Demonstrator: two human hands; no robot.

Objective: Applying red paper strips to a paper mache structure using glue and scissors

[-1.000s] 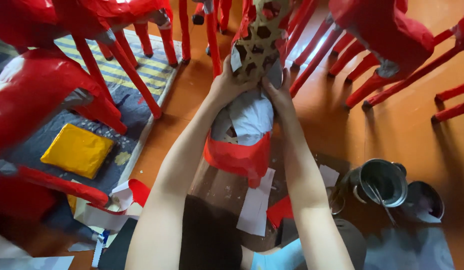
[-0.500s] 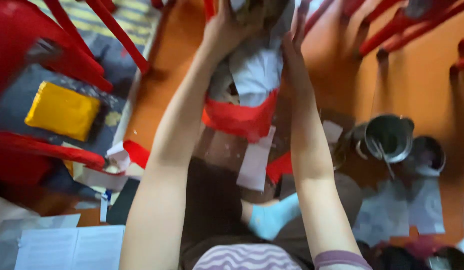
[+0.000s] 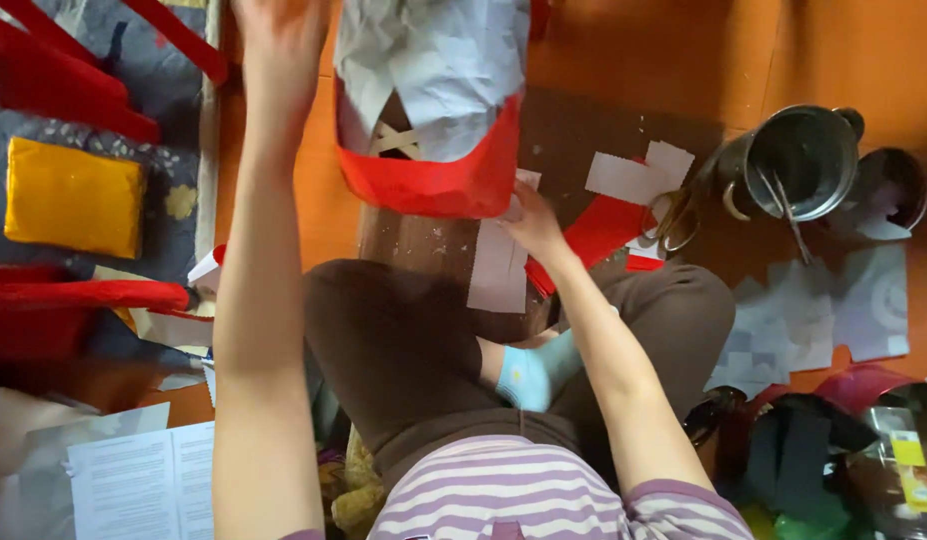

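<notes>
The form [image 3: 433,90] is crumpled matt paper, white above a red band. The pot [image 3: 798,160] is shiny metal (so is its neighbour [image 3: 888,185]). The cushion [image 3: 73,195] is soft yellow cloth; the floor [image 3: 683,50] is smooth and orange.

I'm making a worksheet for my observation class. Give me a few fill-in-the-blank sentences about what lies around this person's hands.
1. The right hand rests on a ____ paper strip lying on the brown board.
2. The paper-covered object has a ____ band along its lower edge.
3. The yellow cushion lies on the person's ____ side.
4. The shiny metal pot stands on the ____ floor.

Missing words: white; red; left; orange
</notes>
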